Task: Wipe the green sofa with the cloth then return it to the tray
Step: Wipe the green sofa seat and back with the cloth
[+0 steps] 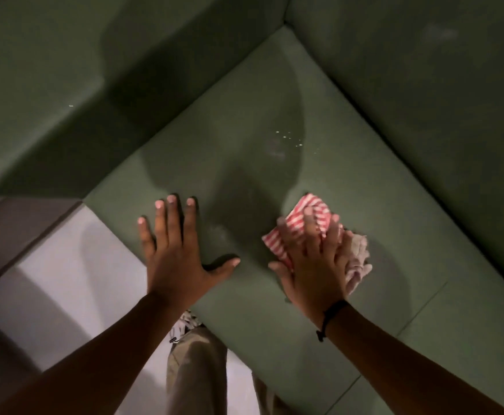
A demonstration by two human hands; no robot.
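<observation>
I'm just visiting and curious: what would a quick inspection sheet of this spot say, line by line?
Surface: green sofa, a corner seat with backrests on two sides; a few pale specks lie on the seat cushion.
Job's things: red-and-white striped cloth, bunched on the seat under the right hand; no tray in view.
Clutter: nothing seen apart from the specks.
Hands: left hand flat on the seat, fingers spread, holding nothing; right hand pressing on the cloth, blurred, with a dark band at the wrist.
Cables: nothing seen.
Surroundings: pale floor at the left beside the sofa; the person's trouser leg at the bottom; dim light.
</observation>
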